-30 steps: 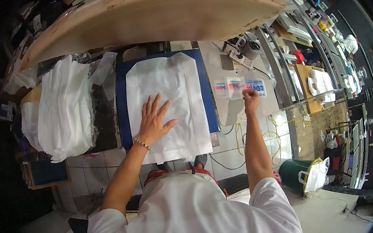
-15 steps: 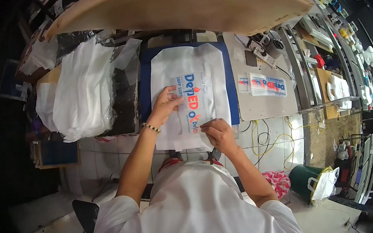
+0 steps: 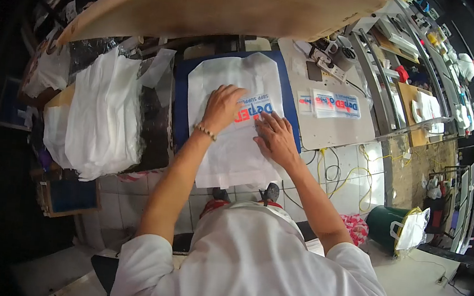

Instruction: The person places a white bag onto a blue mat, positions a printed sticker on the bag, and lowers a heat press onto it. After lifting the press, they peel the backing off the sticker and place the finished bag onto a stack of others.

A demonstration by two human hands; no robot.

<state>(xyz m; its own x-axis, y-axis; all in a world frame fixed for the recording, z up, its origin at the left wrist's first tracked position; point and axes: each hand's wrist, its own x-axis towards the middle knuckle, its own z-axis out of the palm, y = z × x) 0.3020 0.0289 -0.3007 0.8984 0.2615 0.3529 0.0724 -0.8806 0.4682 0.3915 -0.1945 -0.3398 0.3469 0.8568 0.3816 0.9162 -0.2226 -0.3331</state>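
I am seeing the clear film sheet with blue and red lettering lying on the white fabric bag, above its middle. Its printed band is running crosswise between the hands, rising slightly toward the right. My left hand is covering the band's left end; my right hand is reaching its lower right side, fingers spreading. Both are sitting close, so I am not calling either nearer. They are staying apart. The left fingertips are hiding, so I cannot tell whether they are pinching; the film's clear edges are blending into the white. The bag is resting on a blue board. Rightward, more printed film sheets are lying on the table.
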